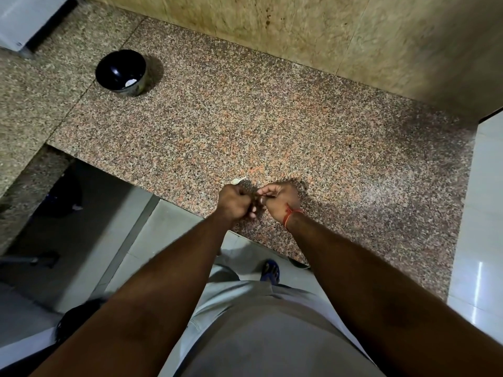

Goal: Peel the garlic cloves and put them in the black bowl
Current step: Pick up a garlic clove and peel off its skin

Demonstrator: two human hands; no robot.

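Note:
My left hand (pixel 236 203) and my right hand (pixel 280 200) meet over the near edge of the granite counter (pixel 245 126), fingers curled toward each other. They pinch something small between them, presumably a garlic clove, which the fingers hide. A white scrap of garlic skin (pixel 238 180) lies on the counter just beyond my left hand. The black bowl (pixel 121 72) stands far off at the back left, with one pale peeled clove (pixel 130 82) inside it.
A stone wall (pixel 299 31) backs the counter. A white tiled surface (pixel 481 213) borders the counter on the right. A white appliance (pixel 24 20) sits at the far left corner. Below the counter edge lies a tiled floor (pixel 152 240) with a dark recess at left.

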